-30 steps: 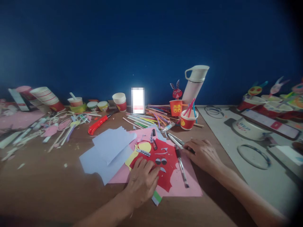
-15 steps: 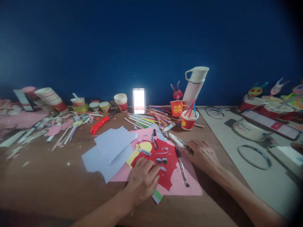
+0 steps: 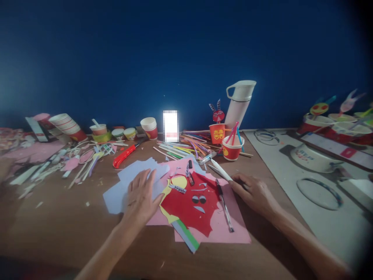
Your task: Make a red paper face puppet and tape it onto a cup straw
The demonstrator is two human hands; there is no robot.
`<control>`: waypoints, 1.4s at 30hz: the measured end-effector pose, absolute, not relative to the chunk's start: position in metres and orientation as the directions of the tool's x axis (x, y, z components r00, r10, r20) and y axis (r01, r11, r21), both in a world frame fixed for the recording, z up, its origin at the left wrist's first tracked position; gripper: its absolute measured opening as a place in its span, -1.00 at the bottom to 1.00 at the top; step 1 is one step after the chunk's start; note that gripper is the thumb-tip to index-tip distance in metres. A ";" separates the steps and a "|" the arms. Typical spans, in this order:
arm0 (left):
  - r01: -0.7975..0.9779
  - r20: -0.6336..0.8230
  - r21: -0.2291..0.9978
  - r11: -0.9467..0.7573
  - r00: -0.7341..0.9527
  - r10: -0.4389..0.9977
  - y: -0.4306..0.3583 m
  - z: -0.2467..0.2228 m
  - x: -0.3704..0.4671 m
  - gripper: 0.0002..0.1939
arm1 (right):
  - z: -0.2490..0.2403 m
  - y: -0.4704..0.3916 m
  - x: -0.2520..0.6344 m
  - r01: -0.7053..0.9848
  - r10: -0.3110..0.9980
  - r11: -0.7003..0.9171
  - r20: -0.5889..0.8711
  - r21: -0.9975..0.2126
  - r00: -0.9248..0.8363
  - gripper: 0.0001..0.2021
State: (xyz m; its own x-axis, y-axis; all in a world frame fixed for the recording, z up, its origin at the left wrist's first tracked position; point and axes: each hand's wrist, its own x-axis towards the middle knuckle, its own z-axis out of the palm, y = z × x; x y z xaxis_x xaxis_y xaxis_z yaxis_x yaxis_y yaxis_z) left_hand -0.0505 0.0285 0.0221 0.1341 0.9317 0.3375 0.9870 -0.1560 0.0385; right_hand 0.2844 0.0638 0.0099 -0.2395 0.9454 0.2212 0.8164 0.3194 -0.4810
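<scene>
Your left hand [image 3: 140, 197] is spread wide over the pale blue paper sheets [image 3: 112, 199], covering part of them; your right hand [image 3: 255, 193] touches the slim white pen-like tool [image 3: 222, 169], though its curled fingers hide whether they grip it. Between your hands, the jagged red paper sheet [image 3: 186, 212] overlaps the pink paper sheet [image 3: 239, 230], partly concealing it
</scene>
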 end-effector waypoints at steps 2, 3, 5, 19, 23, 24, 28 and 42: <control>0.992 0.273 0.080 -0.096 0.070 0.959 0.028 0.020 -0.060 -0.36 | 0.011 0.063 0.284 0.802 0.946 0.319 0.218 -0.504 -0.239 -0.74; 0.991 0.242 0.112 -0.067 0.038 0.970 0.027 0.019 -0.063 -0.39 | 0.011 0.063 0.284 0.800 0.947 0.318 0.217 -0.508 -0.239 -0.75; 0.984 0.180 0.177 -0.004 -0.029 0.983 0.027 0.019 -0.068 -0.44 | 0.011 0.062 0.284 0.795 0.947 0.317 0.212 -0.517 -0.240 -0.77; 0.986 0.117 0.165 0.019 -0.039 0.992 0.024 0.014 -0.073 -0.36 | 0.016 0.060 0.292 0.693 0.966 0.223 0.250 -0.686 -0.064 -0.75; 0.990 0.164 0.141 0.023 -0.046 0.985 0.026 0.006 -0.078 -0.45 | 0.021 0.061 0.299 0.518 0.941 0.217 0.319 -0.827 0.115 -0.82; 0.990 0.175 0.142 0.018 -0.043 0.984 0.026 0.006 -0.080 -0.48 | 0.022 0.061 0.300 0.483 0.928 0.237 0.343 -0.843 0.144 -0.83; 0.984 0.185 0.172 0.053 -0.085 0.979 0.029 0.009 -0.089 -0.56 | 0.026 0.062 0.303 0.448 0.868 0.281 0.424 -0.849 0.258 -0.86; 0.934 0.395 0.263 0.242 -0.333 0.856 0.046 0.043 -0.123 -0.63 | 0.013 0.067 0.303 0.271 0.892 0.271 0.347 -0.924 0.290 -0.81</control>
State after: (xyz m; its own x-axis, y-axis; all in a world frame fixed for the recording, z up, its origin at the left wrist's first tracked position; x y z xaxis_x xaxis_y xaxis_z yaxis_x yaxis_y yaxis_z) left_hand -0.1227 0.0456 0.0429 -0.3328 0.8565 0.3947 0.9340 0.2415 0.2634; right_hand 0.3031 0.0665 0.0133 0.2902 0.8919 0.3468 0.2706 0.2711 -0.9237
